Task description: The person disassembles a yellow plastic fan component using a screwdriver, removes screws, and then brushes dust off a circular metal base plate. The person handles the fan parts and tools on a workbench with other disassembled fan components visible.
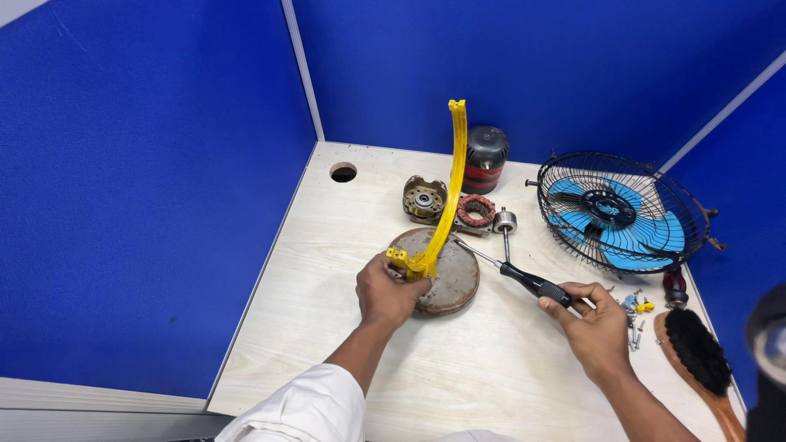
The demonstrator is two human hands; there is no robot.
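My left hand (386, 296) grips the lower end of a curved yellow bracket (449, 190) that rises from a round brown fan base (446, 278) lying on the table. My right hand (596, 325) holds a black-handled screwdriver (516, 273) whose thin shaft points left, with its tip at the foot of the bracket on the base. Beyond the base lie motor parts: a metal end housing (425, 199), a stator with copper windings (476, 211), a rotor on a shaft (505, 223) and a black and red motor cover (485, 158).
A black wire fan cage with blue blades (620, 214) lies at the right. Several loose screws (634, 315) and a wooden brush with black bristles (697, 354) sit near my right hand. A round cable hole (343, 172) is at the back left. Blue partition walls surround the light wooden table (327, 270).
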